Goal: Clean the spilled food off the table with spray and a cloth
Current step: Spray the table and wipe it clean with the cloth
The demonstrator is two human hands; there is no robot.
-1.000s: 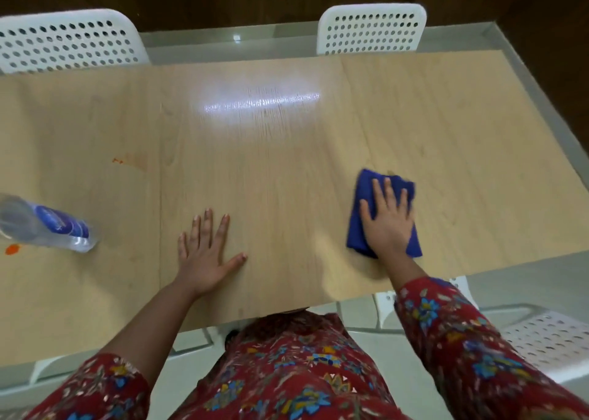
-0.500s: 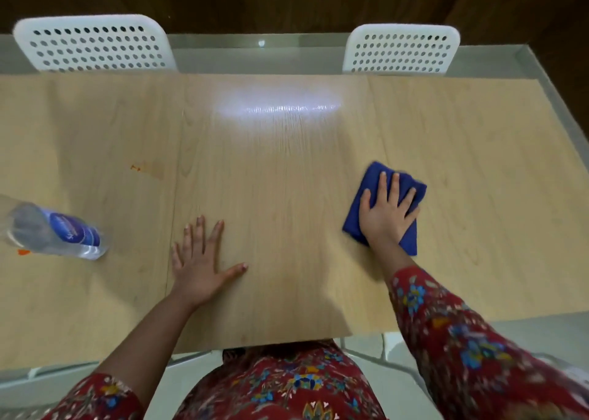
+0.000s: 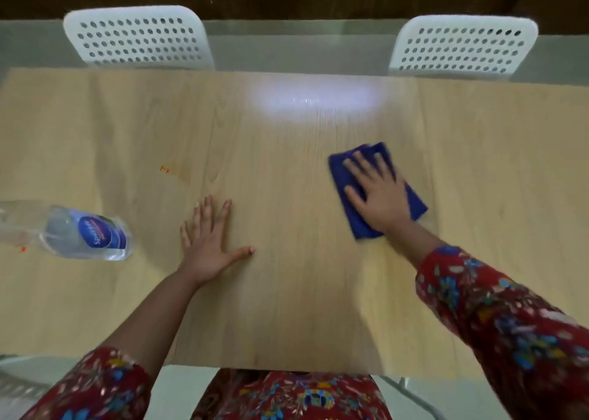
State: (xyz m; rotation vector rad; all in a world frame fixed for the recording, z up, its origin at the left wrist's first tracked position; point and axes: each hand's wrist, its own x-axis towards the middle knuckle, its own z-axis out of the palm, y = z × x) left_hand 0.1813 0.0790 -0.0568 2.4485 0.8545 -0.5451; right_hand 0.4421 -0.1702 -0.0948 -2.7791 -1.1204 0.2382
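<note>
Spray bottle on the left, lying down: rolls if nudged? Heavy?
Likely rolls: the spray bottle lies on its side on the smooth table, and its body looks rounded. Probably light and slightly squashy: thin clear plastic, fill level unreadable.

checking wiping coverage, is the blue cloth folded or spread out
Folded: the blue cloth is a compact pad showing doubled edges at its far corner, flat under the right hand.

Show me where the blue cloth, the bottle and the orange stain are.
blue cloth [image 3: 341,177]: head view, bare left edge beside the fingers.
bottle [image 3: 102,233]: head view, on its blue label.
orange stain [image 3: 165,169]: head view, on the small orange marks.
</note>
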